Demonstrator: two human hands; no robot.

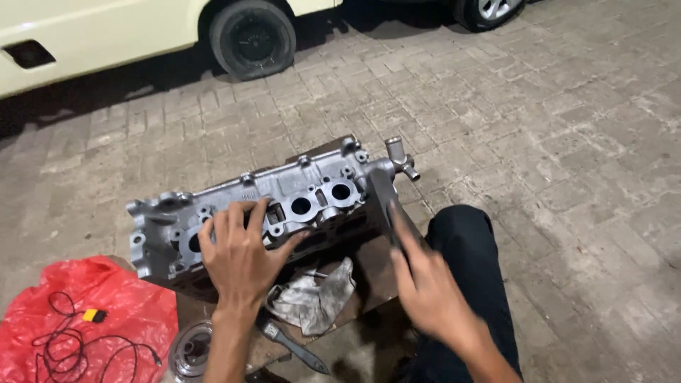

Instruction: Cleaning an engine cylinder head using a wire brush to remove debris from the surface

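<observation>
Two hands work over a grey cast-metal cylinder head (269, 209) that lies lengthwise on a low brown board (369, 273) set on the brick paving (553, 128). The left hand (241, 259) lies flat on the near face of the casting, fingers spread over the round ports, steadying it. The right hand (425, 284) is blurred with motion; it closes around the lower end of a flat dark tool (383, 202), something like a scraper or file, whose upper end meets the right end of the casting just below a short pipe fitting (401, 157). How firmly the fingers wrap the tool I cannot tell through the blur.

A crumpled grey rag (316, 294) lies on the board just in front of the casting, and a paintbrush (287, 340) with a dark handle lies beside it, near the left wrist. A red plastic bag (85, 319) with a black cable on it sits to the left, with a round metal part (191, 351) between the bag and the left forearm.

My guess is that the risks lie in the tool: a slip off the edge could gouge the machined face or run toward the spread left fingers. The casting also overhangs the board somewhat, so a hard push might shift or tip it.
</observation>
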